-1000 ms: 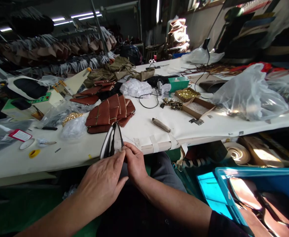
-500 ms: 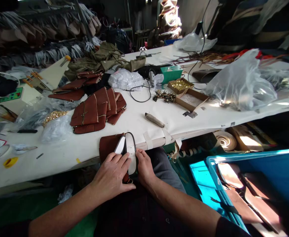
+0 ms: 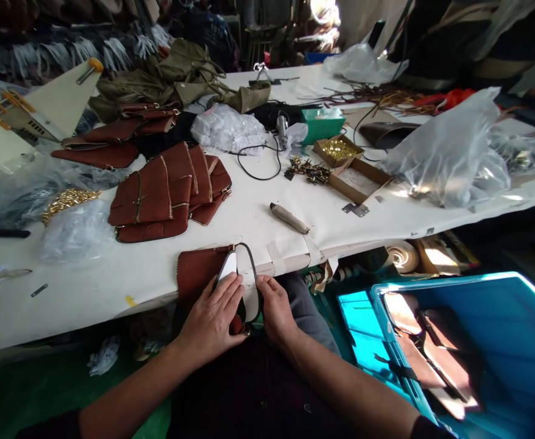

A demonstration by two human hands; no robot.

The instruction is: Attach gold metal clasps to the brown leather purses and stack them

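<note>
At the front edge of the table I have a brown leather bag piece point(image 3: 203, 268) with a zigzag-cut side, a pale lining and a dark rim. It lies partly on the table and partly over my lap. My left hand point(image 3: 212, 311) lies across its folded-open part, fingers close together on the pale side and thumb lower down by a small metal fitting. On the other side my right hand point(image 3: 274, 305) pinches the dark-edged rim between thumb and fingers. What sits under my left palm is hidden.
Overlapping brown leather pieces point(image 3: 153, 198) lie to the left, near gold chain point(image 3: 69, 201) in plastic. A wrapped, stick-like tool point(image 3: 289, 218) rests ahead. Cardboard boxes point(image 3: 356, 180) and loose brass hardware are farther back. A blue crate point(image 3: 454, 283) with leather pieces stands at lower right.
The view has tilted down and shifted a little. My left fingers have moved slightly over the pale side, while my right hand keeps its pinch on the rim.
</note>
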